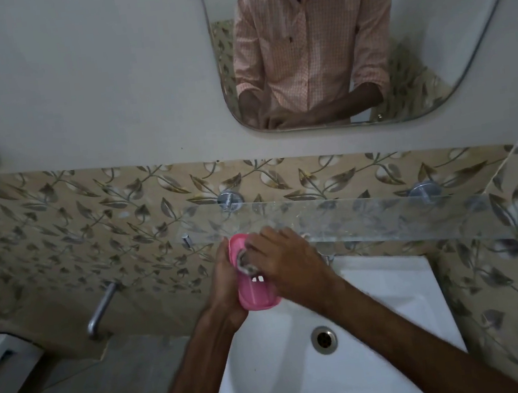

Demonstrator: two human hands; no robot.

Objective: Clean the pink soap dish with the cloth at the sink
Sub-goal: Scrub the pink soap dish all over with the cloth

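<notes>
Now, through the head camera, I see my left hand wrapped round the left edge of the pink oval plastic soap dish, fingers curled behind it and the palm against its side. My right hand comes in from the right with its fingers bent over a small grey-white cloth, bunching it and pressing it into the hollow of the dish near the upper end. Only a crumpled bit of the cloth shows past the fingertips; the rest is hidden under the hand.

The dish is held up in the air, tipped on its long axis with its open side facing me, above the back left part of the white ceramic sink. A few small slots in its floor show pale just under the cloth. Its lower rim sticks out below both hands.

In the basin I see a round metal drain ring near the middle. Just behind my hands a clear glass shelf runs along the leaf-patterned tiled wall, and a curved metal tap sticks out of the wall to the left of the sink.
</notes>
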